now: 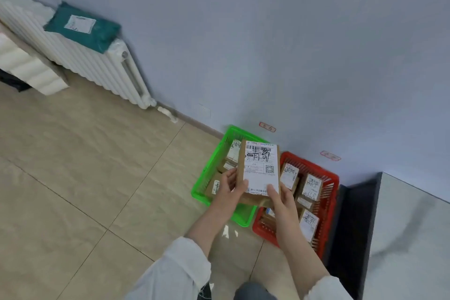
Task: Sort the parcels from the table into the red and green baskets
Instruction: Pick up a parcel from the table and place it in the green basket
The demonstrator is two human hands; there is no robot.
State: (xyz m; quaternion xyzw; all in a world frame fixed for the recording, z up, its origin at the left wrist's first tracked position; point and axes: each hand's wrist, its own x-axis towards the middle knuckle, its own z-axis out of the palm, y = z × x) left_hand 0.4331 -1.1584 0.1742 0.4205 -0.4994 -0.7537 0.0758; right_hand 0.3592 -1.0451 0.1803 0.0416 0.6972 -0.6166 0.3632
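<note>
Parcel (259,168) sits between both hands, held upright above the floor (97,153) where the green basket (209,168) and the red basket (311,164) meet. It mostly overlaps the green one. The left grip (230,186) clasps its lower left edge, thumb on the front and fingers curled behind. The right grip (282,196) clasps the lower right corner the same way, so both are closed on the box. It is a flat brown cardboard box, its face nearly covered by a white shipping label with a barcode at the top, large black handwritten characters and a small QR code. Similar labelled boxes lie in the green basket (233,152) and the red one (311,186). A pale desk (414,226) stands at the right.
</note>
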